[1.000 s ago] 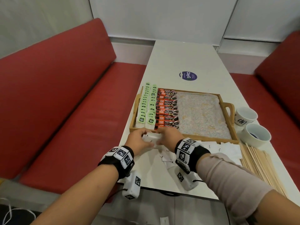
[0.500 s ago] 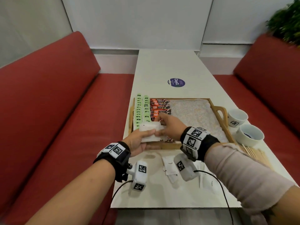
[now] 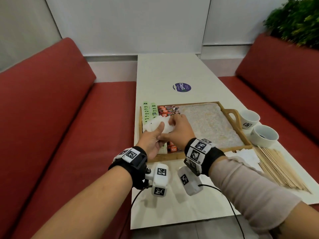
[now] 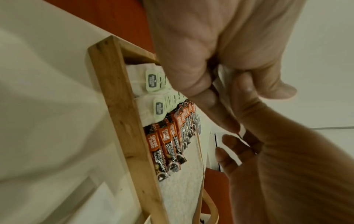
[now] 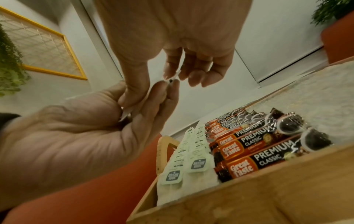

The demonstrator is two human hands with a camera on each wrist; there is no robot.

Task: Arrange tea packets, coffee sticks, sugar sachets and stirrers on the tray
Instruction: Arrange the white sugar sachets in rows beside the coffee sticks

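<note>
My left hand grips a loose fan of white sugar sachets over the near left part of the tray, thumb pressed on top. My right hand pinches the edge of one sachet with thumb and forefinger.

These are thin, slick paper squares. If I pull too hard the whole fan could slide out and scatter over the coffee sticks and tea packets, knocking those neat rows askew.

The tray is bare wood with a pale speckled liner, free on its right half. More sachets and flat wooden stirrers wait on the table at right.
</note>
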